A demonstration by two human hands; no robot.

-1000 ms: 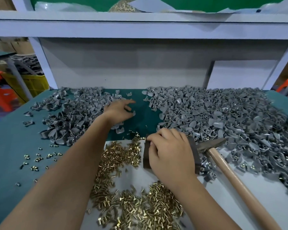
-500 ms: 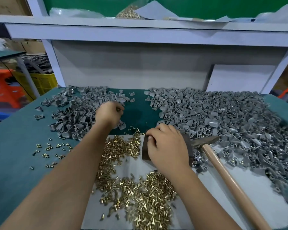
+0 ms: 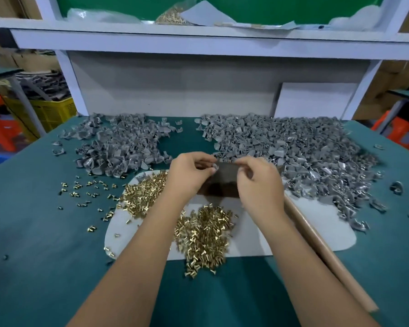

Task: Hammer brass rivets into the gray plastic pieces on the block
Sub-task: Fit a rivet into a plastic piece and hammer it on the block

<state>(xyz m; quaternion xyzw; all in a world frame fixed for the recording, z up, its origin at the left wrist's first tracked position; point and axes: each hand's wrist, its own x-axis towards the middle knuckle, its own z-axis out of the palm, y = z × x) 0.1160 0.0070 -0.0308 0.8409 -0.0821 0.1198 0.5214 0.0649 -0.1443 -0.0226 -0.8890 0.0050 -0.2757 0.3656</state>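
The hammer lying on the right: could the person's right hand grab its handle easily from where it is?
Probably yes. The hammer handle lies uncovered just beside the right hand and forearm. But that hand's fingers seem busy over the block, so they would need freeing first.

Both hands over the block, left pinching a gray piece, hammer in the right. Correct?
Not quite. The head view shows the hammer lying on the table beside the right hand, not held. Both hands are over the block; the left hand pinches a gray piece.

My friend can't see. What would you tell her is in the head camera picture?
Two hands, left and right, meet over a dark block, the left pinching a small gray piece. Brass rivets lie in front, gray pieces behind, and a wooden hammer handle at right.
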